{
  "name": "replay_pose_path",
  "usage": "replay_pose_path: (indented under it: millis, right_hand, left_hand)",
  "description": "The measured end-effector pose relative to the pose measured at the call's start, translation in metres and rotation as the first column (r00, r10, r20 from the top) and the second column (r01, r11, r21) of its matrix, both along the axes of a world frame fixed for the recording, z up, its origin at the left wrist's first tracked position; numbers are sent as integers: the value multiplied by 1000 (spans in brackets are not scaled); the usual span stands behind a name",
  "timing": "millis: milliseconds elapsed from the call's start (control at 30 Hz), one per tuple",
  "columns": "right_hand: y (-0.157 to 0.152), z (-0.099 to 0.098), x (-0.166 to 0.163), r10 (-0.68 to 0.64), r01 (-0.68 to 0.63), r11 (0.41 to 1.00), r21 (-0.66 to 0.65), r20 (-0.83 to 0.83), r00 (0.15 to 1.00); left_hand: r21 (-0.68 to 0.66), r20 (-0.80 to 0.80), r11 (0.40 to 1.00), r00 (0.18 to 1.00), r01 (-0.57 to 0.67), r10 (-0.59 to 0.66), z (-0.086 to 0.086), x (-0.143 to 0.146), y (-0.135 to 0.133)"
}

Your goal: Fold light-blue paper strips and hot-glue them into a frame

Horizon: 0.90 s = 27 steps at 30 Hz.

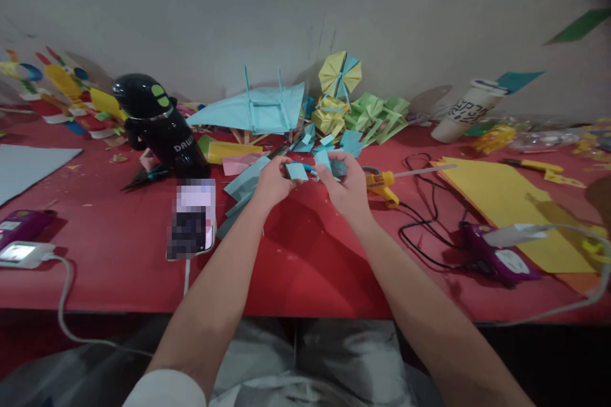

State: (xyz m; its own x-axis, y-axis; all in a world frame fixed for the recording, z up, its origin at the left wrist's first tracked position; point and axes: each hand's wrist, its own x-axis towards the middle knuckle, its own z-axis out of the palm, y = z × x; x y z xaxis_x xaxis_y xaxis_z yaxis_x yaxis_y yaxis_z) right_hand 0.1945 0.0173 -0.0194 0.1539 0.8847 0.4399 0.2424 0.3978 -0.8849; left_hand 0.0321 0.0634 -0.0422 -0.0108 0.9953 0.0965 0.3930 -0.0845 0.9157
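Observation:
My left hand (275,183) is closed in a pinch on a small light-blue paper piece (296,172), its flat face turned up. Close beside it, my right hand (351,186) grips another folded light-blue paper piece (322,160) between thumb and fingers. A thin blue strip shows between the two hands; which one holds it I cannot tell. Just right of my right hand lies a yellow glue gun (383,187) with a glue stick (424,170) in its back end. Light-blue paper strips (248,179) lie on the red table to the left of my left hand.
A black bottle (157,127) and a phone (193,219) are on the left. Behind my hands stand a blue paper model (272,108) and a yellow-and-blue paper wheel (340,74). To the right are yellow sheets (506,203), a purple power strip (501,257), black cables and a paper cup (465,113).

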Motion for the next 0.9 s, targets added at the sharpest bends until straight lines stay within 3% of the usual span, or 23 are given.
replay_pose_path:
  millis: [333,500,900]
  right_hand:
    - [6,-2,8,-19,18,1000,13,59,998]
    - [10,-3,12,22,-22,999,43,16,1000]
    - [10,-1,14,62,-72,994,-82,-116,991]
  left_hand:
    - [25,13,999,1000,21,-21,5,2,-4]
    - [102,66,983,985,149,-157,19,6,-16]
    - [148,84,959,963,243,-257,25,13,-30]
